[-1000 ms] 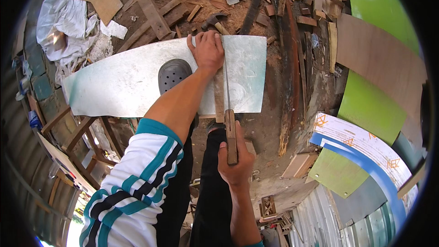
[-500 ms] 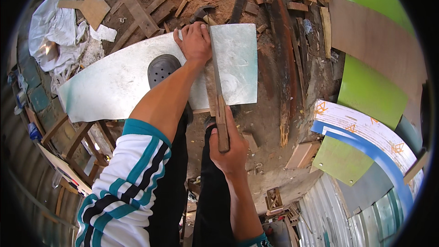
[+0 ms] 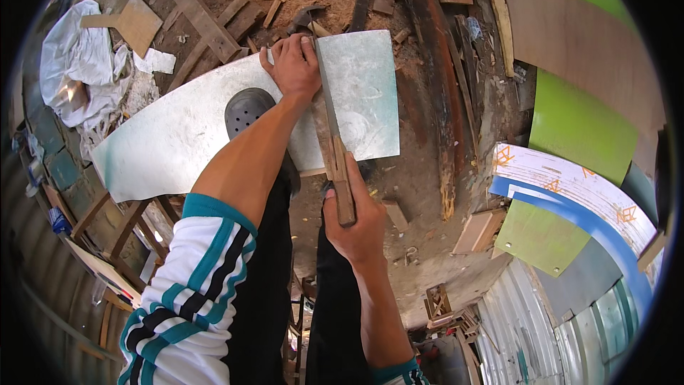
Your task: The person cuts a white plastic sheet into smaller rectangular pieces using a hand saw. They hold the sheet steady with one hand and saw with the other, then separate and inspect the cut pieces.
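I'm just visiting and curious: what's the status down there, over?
Right fingers around tool's wooden handle. Left fingers down at whitish panel's far edge. Grey clog on panel, partly hidden by left forearm.

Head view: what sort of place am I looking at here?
Probably a makeshift woodworking shop, judging by the scattered wood pieces on the ground, the hammer lying among them, and the green panel at the right.
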